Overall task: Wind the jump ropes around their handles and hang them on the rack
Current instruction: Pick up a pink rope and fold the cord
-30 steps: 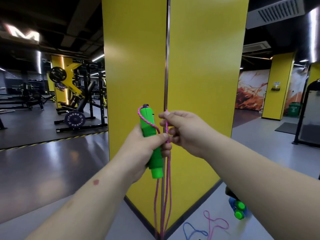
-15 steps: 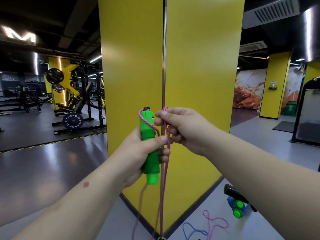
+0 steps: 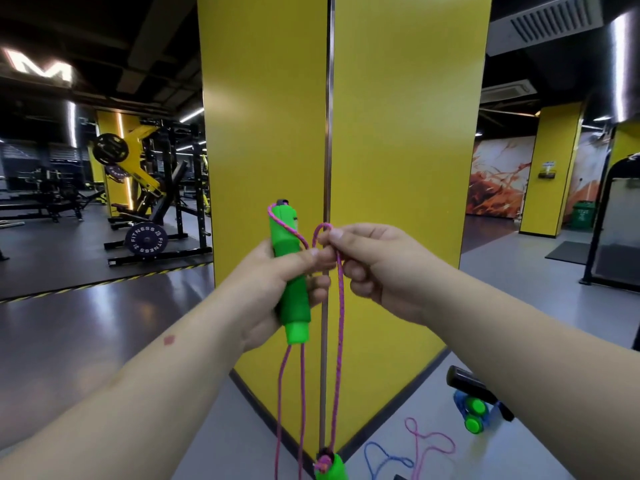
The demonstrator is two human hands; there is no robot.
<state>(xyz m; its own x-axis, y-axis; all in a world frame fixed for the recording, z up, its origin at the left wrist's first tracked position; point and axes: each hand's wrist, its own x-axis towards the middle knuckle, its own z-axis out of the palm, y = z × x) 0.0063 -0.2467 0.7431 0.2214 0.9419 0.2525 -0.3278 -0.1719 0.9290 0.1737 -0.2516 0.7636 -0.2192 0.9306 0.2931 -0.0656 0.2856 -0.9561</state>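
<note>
left hand (image 3: 277,292) grips green handle (image 3: 289,271); right hand (image 3: 374,268) pinches pink rope (image 3: 341,306) | plate (image 3: 146,239): "FITNESS"

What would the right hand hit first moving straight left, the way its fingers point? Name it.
Likely the green handle held by the left hand, just past the pink rope that the right hand pinches; depth is uncertain.

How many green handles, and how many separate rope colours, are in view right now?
Green handles: 4, one in the left hand, one hanging at the bottom edge, two on the floor
Rope colours: 2, pink and blue
Total: 6
</note>
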